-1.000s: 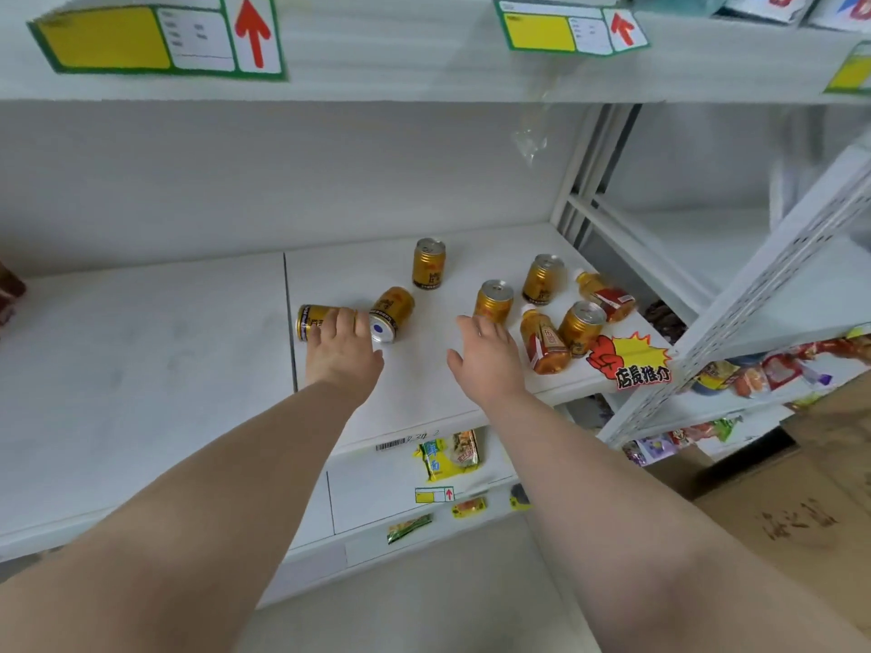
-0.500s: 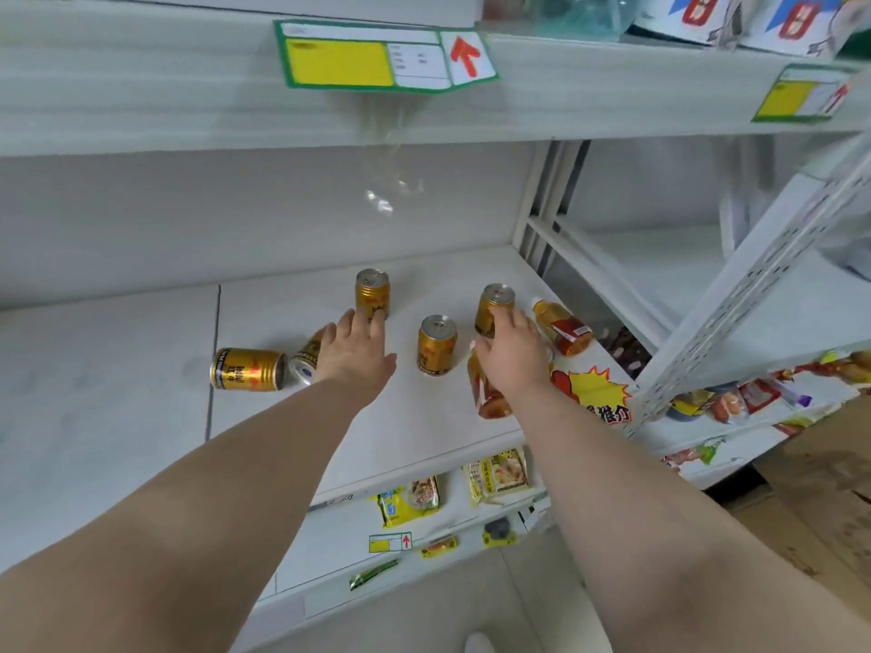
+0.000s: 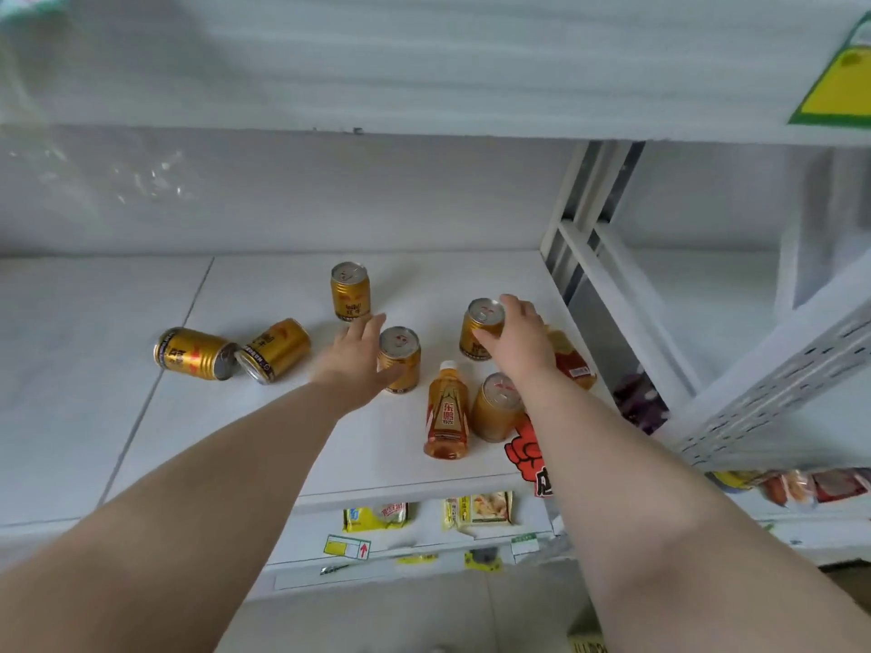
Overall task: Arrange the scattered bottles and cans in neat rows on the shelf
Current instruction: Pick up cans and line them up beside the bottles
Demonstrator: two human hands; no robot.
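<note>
White shelf [image 3: 424, 275] carries everything. The right grip [image 3: 518, 341] wraps the held can [image 3: 478, 332], thumb on its near side and fingers over the far rim. That can stands upright, long axis vertical, already inside the grip.

The left grip [image 3: 353, 362] is flat-fingered and holds nothing. Its edge seems to touch the middle can [image 3: 401, 360], upright just right of it. The back can [image 3: 349, 294] stands just beyond its fingertips.

A tea bottle [image 3: 447, 412] lies cap-away, nearer the person than the right grip. The fallen can [image 3: 275, 350] and outer fallen can [image 3: 193, 353] lie on their sides left of the left grip, the nearer hand.

Half a second ago the left grip sat beside the fallen can; now it is further right.
</note>
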